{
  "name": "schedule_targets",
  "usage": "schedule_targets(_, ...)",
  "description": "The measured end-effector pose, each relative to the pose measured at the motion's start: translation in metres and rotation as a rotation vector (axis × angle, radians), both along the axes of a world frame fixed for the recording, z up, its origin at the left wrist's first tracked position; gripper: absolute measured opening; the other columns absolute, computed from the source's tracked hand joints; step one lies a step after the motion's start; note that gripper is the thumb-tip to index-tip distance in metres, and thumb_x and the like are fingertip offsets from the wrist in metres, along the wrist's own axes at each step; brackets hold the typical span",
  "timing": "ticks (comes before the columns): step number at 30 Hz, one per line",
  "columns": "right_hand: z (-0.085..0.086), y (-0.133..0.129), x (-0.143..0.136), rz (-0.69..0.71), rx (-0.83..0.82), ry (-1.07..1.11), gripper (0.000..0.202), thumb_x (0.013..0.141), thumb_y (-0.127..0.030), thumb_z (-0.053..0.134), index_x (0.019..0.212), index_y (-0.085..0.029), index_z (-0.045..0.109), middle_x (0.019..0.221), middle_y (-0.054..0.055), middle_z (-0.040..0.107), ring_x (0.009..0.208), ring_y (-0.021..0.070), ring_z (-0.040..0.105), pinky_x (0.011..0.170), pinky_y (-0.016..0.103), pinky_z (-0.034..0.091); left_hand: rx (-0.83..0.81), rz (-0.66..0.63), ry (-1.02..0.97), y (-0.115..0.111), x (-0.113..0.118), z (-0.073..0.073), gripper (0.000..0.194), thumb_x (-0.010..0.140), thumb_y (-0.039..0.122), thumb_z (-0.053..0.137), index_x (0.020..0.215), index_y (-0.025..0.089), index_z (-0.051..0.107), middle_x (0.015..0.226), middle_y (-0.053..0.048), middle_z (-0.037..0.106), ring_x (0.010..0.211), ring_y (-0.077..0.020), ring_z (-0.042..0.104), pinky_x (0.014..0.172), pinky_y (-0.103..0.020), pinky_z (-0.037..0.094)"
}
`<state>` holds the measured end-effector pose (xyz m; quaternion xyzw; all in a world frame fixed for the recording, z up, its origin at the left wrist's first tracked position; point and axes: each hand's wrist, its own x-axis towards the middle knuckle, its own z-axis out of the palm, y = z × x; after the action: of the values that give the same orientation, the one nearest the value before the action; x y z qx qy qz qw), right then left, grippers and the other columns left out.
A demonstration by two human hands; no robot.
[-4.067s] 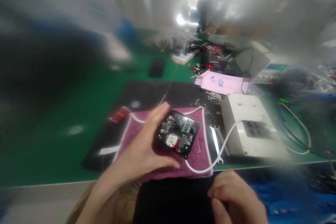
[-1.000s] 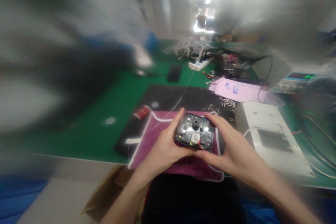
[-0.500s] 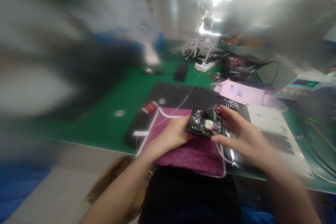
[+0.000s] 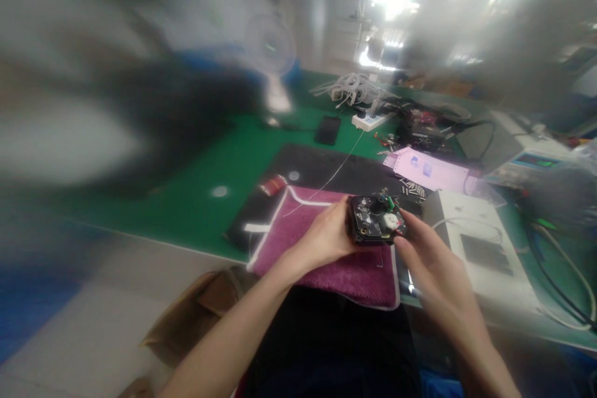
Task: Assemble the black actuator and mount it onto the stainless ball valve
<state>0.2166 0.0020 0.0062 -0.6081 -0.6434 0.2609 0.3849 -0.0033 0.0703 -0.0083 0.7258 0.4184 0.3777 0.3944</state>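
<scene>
A square black device with an exposed circuit board (image 4: 368,216) is held above a purple cloth (image 4: 298,261). Its top carries a dark round part and a white connector or component with thin wires. My left hand (image 4: 331,230) grips the device by its left side, fingers hidden underneath. My right hand (image 4: 426,252) closes on the right edge, thumb at the near corner and fingers behind. The cloth, edged in white, lies on a dark mat (image 4: 317,165) below the device.
Right of my hands stands a pale metal box (image 4: 476,217). Beyond are pink papers (image 4: 429,169), small metal pins (image 4: 413,188), a power strip (image 4: 368,121) and a lit-display instrument (image 4: 536,160). A black phone-like slab (image 4: 328,130) and a fan (image 4: 270,46) are farther left.
My right hand has come in from slightly apart and now touches the device's right edge. The device has shifted a little to the right in view, still in my left hand.
</scene>
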Motion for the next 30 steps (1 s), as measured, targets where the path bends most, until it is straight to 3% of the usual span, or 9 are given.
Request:
schedule_targets(4,0.001,-0.006,-0.007,-0.027,0.007,-0.01,0.053,0.104,-0.049,0.057,0.153,-0.031,0.049,0.152,0.007,0.057,0.136,0.029,0.058,0.118,0.052,0.047,-0.026,-0.043,-0.095,0.002,0.005,0.0,0.055,0.08,0.027,0.084,0.129,0.018,0.06,0.125,-0.012,0.073,0.112,-0.0287,0.072,0.096,-0.039,0.057)
schedule_targets(13,-0.002,-0.01,-0.016,-0.047,0.066,0.008,0.056,0.103,-0.048,0.057,0.154,-0.028,0.048,0.153,0.009,0.055,0.139,0.0293,0.056,0.121,0.054,0.043,-0.047,0.012,-0.205,-0.005,0.008,-0.005,0.053,0.079,0.012,0.078,0.13,0.017,0.063,0.126,-0.008,0.074,0.113,-0.0258,0.072,0.099,-0.035,0.056)
schedule_targets(19,-0.012,-0.008,-0.042,-0.158,0.125,-0.064,0.124,0.072,-0.06,0.089,0.165,-0.019,0.017,0.162,0.021,0.038,0.147,0.0408,0.043,0.121,0.063,0.039,-0.051,0.095,-0.148,-0.018,0.014,-0.01,0.047,0.082,0.012,0.071,0.128,0.019,0.063,0.12,-0.006,0.077,0.104,-0.0247,0.074,0.09,-0.032,0.058)
schedule_targets(23,-0.011,0.005,-0.051,-0.17,0.2,-0.047,0.111,0.074,-0.054,0.087,0.16,-0.017,0.028,0.154,0.022,0.045,0.14,0.0381,0.051,0.119,0.059,0.044,-0.029,0.116,-0.068,-0.02,0.008,-0.013,0.052,0.08,0.012,0.07,0.13,0.019,0.06,0.118,-0.008,0.077,0.102,-0.0281,0.075,0.085,-0.034,0.057)
schedule_targets(27,-0.006,0.013,-0.041,-0.097,0.172,0.016,0.1,0.073,-0.045,0.088,0.155,-0.02,0.035,0.151,0.017,0.049,0.135,0.0343,0.056,0.117,0.054,0.048,0.014,0.047,0.002,-0.012,0.002,-0.015,0.062,0.074,0.017,0.079,0.134,0.022,0.059,0.122,-0.008,0.076,0.108,-0.03,0.074,0.089,-0.036,0.057)
schedule_targets(30,-0.006,0.014,-0.033,-0.017,0.163,0.068,0.095,0.074,-0.039,0.087,0.153,-0.023,0.037,0.151,0.014,0.049,0.135,0.0316,0.056,0.118,0.052,0.047,0.05,0.017,0.055,-0.002,0.003,-0.017,0.04,0.074,0.016,0.078,0.113,0.02,0.071,0.11,-0.007,0.079,0.099,-0.0294,0.075,0.084,-0.035,0.056)
